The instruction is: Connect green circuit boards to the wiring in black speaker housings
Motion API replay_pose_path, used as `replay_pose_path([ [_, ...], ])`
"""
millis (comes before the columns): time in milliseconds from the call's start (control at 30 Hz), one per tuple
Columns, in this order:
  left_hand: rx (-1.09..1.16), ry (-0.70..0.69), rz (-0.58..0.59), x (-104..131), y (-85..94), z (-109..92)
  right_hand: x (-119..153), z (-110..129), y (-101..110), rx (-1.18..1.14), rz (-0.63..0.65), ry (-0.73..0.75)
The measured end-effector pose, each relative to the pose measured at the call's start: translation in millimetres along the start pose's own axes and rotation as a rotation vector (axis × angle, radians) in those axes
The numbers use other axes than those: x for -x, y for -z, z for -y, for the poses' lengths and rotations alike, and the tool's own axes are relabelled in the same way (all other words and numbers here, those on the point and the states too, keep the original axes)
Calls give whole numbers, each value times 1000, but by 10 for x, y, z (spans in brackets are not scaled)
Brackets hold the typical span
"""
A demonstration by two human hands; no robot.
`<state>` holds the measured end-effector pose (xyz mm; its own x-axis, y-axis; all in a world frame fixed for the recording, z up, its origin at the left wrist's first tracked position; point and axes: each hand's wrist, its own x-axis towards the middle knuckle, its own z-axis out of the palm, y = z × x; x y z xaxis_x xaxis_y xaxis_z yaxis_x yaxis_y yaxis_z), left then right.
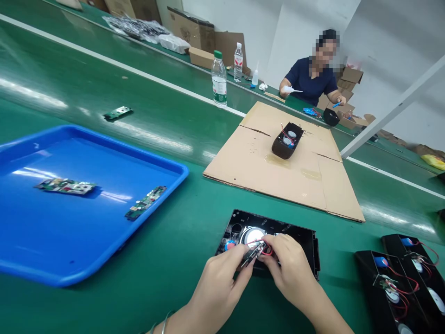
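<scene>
Now | both hands pinch small board | over black housing

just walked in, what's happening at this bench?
A person's left hand and right hand pinch a small circuit board with red wires over an open black speaker shell on the green table. Two boards lie in the blue tray; another shell sits on cardboard. More wired shells sit at right. A co-worker sits across.

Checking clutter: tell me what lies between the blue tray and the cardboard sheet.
Head view: only bare green belt separates the blue tray from the cardboard sheet.
</scene>
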<state>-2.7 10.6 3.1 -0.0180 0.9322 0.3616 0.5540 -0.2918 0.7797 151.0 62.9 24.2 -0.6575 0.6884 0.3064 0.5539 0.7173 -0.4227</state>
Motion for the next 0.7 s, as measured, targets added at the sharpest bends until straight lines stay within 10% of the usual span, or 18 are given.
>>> replay_pose_path([
  [400, 151, 149, 0, -54, 46, -84, 0, -10, -16, 54, -47, 4],
  [700, 175, 169, -98, -2, -14, -70, 69, -107, 455, 261, 401, -218],
])
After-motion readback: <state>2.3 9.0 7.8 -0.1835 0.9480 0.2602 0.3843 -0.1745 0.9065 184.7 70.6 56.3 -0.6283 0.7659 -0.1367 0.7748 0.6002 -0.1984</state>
